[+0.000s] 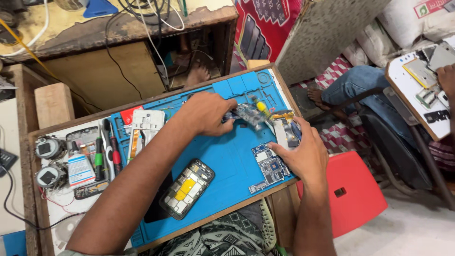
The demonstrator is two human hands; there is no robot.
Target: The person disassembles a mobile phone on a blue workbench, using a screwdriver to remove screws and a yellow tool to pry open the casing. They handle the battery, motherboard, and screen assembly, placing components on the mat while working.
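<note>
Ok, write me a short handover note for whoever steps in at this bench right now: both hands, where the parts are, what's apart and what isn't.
Left hand: closed grip on a small circuit board with a yellow part on it, over the blue work mat.
Right hand: rests at the mat's right edge, fingers on a grey phone frame.
Parts: opened phone with a yellow label lies near the front of the mat; blue main board sits loose beside the right hand; screwdrivers and a white back cover lie at the left.
Done: phone open, boards out.
Left: nothing is put back together yet.
</note>
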